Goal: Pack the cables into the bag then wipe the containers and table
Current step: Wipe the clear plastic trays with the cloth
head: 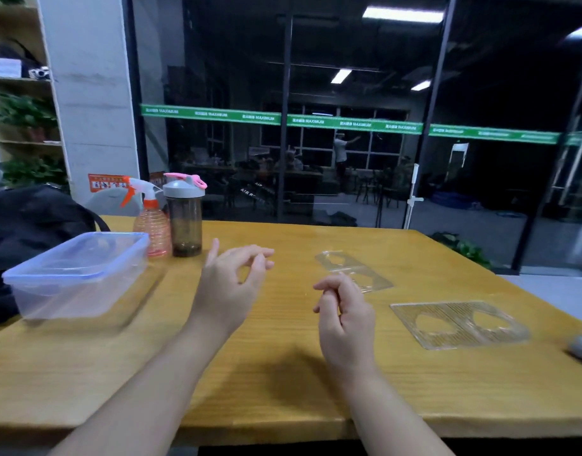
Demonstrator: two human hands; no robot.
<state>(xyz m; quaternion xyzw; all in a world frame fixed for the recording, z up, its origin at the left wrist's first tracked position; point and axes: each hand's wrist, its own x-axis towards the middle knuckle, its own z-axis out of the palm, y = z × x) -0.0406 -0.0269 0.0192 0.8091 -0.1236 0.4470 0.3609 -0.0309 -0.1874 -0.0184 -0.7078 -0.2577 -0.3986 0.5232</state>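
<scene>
Head view: both bare hands hover over the wooden worktop (pixel 283 373), holding nothing.

Left hand (pixel 228 287) has loosely bent fingers, grip apart; right hand (pixel 344 319) has fingers curled together, grip closed on nothing. At far left sits the dark bag (pixel 26 222), with a clear lidded container (pixel 75 274) just near of it. A spray bottle (pixel 151 222) and a grey-lidded shaker bottle (pixel 185 218) stand beside the container. Two clear plastic trays (pixel 459 324) lie at right. No cables are visible.
</scene>
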